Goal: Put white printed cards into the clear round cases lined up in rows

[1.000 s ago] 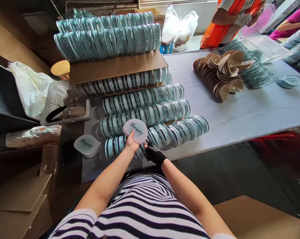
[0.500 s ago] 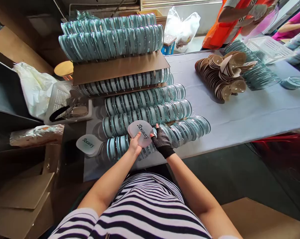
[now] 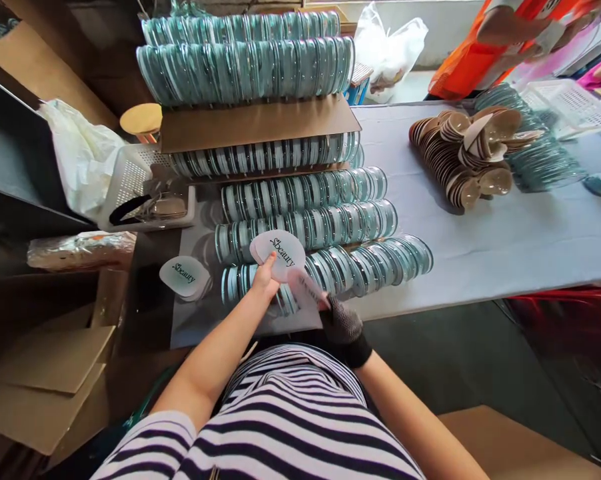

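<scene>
Head view: the right hand [image 3: 344, 321], in a black mesh glove, pinches a single printed sheet [image 3: 308, 288] by its near end; motion blur softens the lettering. The sheet lies ahead and to the left of this hand, its long axis slanting from the grip toward the left hand [image 3: 265, 280]. The bare left hand, thumb on top, clasps a stack of pale printed sheets [image 3: 282, 252]; its other fingers are mostly hidden. In view, the single sheet's far end meets the stack's lower right edge; contact cannot be told. Beneath and beyond both hands, the nearest row of clear discs [image 3: 385, 268] runs left to right across the table [image 3: 505, 250], the right hand on its near side. Farther left rests a second pile of printed sheets [image 3: 183, 277].
</scene>
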Action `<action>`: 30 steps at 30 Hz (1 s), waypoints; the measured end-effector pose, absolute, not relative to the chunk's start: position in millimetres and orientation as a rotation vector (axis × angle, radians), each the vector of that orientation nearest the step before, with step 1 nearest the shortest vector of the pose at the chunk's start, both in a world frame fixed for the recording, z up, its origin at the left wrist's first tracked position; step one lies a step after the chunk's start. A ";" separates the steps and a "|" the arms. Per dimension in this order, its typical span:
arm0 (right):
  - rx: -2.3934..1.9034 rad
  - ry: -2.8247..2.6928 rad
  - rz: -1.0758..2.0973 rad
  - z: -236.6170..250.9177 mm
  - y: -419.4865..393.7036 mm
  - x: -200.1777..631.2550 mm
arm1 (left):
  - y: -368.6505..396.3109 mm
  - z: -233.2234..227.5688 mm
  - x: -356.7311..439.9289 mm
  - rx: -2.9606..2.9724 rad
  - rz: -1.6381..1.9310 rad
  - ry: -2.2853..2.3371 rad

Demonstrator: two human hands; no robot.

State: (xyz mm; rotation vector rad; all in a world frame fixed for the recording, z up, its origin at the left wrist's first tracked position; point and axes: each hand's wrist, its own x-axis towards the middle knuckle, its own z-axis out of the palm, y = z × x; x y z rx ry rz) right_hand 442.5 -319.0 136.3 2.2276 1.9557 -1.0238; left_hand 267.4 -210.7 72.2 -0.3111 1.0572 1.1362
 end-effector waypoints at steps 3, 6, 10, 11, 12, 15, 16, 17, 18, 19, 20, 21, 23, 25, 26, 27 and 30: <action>1.916 1.973 -1.091 140.9 -362.9 445.9 | -209.4 64.6 258.3 -0.304 1.099 1.043; 1.848 1.930 -1.056 130.4 -364.5 428.2 | -214.0 59.4 257.9 -0.284 1.078 1.021; 1.852 1.857 -0.981 109.6 -321.7 393.1 | -218.6 57.5 260.2 -0.293 1.091 1.001; 1.871 1.840 -0.962 107.1 -312.4 386.5 | -218.8 57.3 260.1 -0.308 1.089 1.000; 1.894 1.825 -0.943 106.0 -305.9 381.7 | -218.5 56.9 259.6 -0.322 1.084 0.998; 1.941 1.787 -0.917 107.6 -302.7 378.2 | -217.0 55.3 257.9 -0.341 1.078 0.978; 1.947 1.781 -0.924 108.0 -305.1 379.5 | -216.6 54.8 257.5 -0.342 1.081 0.969; 1.949 1.780 -0.937 107.4 -307.8 381.2 | -216.4 54.3 257.4 -0.343 1.085 0.961; 1.951 1.786 -0.948 105.8 -310.1 382.9 | -216.4 54.1 257.4 -0.345 1.093 0.955; 1.951 1.798 -0.956 102.9 -311.7 384.2 | -216.6 54.0 257.5 -0.344 1.102 0.949; 1.945 1.810 -0.963 99.2 -312.5 384.8 | -217.0 54.2 257.7 -0.344 1.110 0.945; 1.934 1.818 -0.968 94.8 -312.5 384.8 | -217.4 54.6 257.8 -0.347 1.116 0.946; 1.905 1.827 -0.978 86.0 -310.8 383.3 | -218.3 55.5 258.0 -0.356 1.118 0.954; 1.875 1.825 -0.994 79.8 -307.7 380.7 | -219.1 55.8 258.3 -0.363 1.108 0.963; 1.865 1.819 -1.017 78.0 -305.6 379.5 | -219.4 55.6 258.5 -0.361 1.107 0.965; 1.859 1.811 -1.046 77.1 -303.2 378.5 | -219.7 55.0 258.7 -0.355 1.111 0.966; 1.852 1.795 -1.159 77.8 -295.0 378.3 | -220.4 52.9 259.4 -0.330 1.132 0.972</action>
